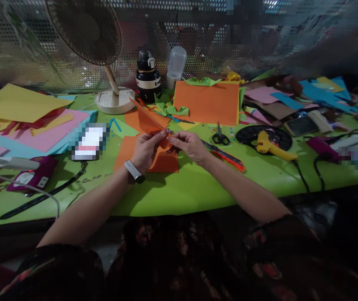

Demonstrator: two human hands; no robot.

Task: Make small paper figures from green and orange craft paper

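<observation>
Both hands meet over the middle of the table around a folded piece of orange paper (147, 118). My left hand (147, 149), with a watch at the wrist, pinches the paper between thumb and fingers. Close beside it, my right hand (189, 146) grips the paper's right end with thumb and forefinger; the exact fold there is hidden by the fingers. Beneath them lies a flat orange sheet (125, 156). A box cutter (227, 156) with a red edge rests right of my right hand, and small black scissors (220, 136) lie just beyond it.
A white desk fan (111, 102), a black bottle (148, 79) and an orange board (206, 102) stand at the back. On the right, a yellow glue gun (272, 148) lies over a black round tray (244, 136). Coloured paper (19, 102) and a phone (89, 142) are at left.
</observation>
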